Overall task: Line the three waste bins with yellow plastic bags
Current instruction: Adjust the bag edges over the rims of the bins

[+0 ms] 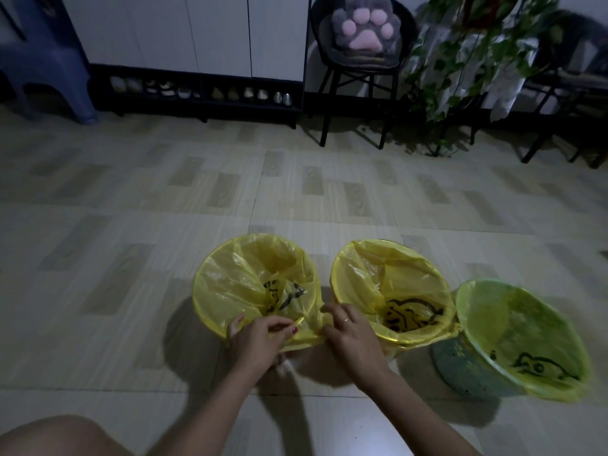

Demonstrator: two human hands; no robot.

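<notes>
Left bin (210,311): it stands on the tiled floor (131,209) directly in front of you, and its yellow bag (230,274) is spread over the rim, with a black printed figure showing down inside.
Your left hand (255,340): it sits at the near rim of the left bin, fingers curled narrow and pinching a twisted strip of that bag's loose edge.
Your right hand (350,337): it is just right of the left bin, in the gap toward the middle bin (388,348), fingers bent and gripping the same gathered yellow plastic; a ring shows on one finger.
Slack plastic: a bunched fold of the bag runs between your two hands, hanging outside the left bin's near rim.
Middle bin: immediately right of the left bin, almost touching it, its own yellow liner (378,274) folded over the rim.
Green bin (460,363): furthest right of the left bin, tilted toward you, touching the middle bin's rim, lined with a third bag (526,324).
Your knee (56,436): low and to the left of the left bin.
Background: well beyond the left bin stand a shoe rack (197,90), a blue stool (42,60), a chair with a paw cushion (365,24) and a trailing plant (460,60).
</notes>
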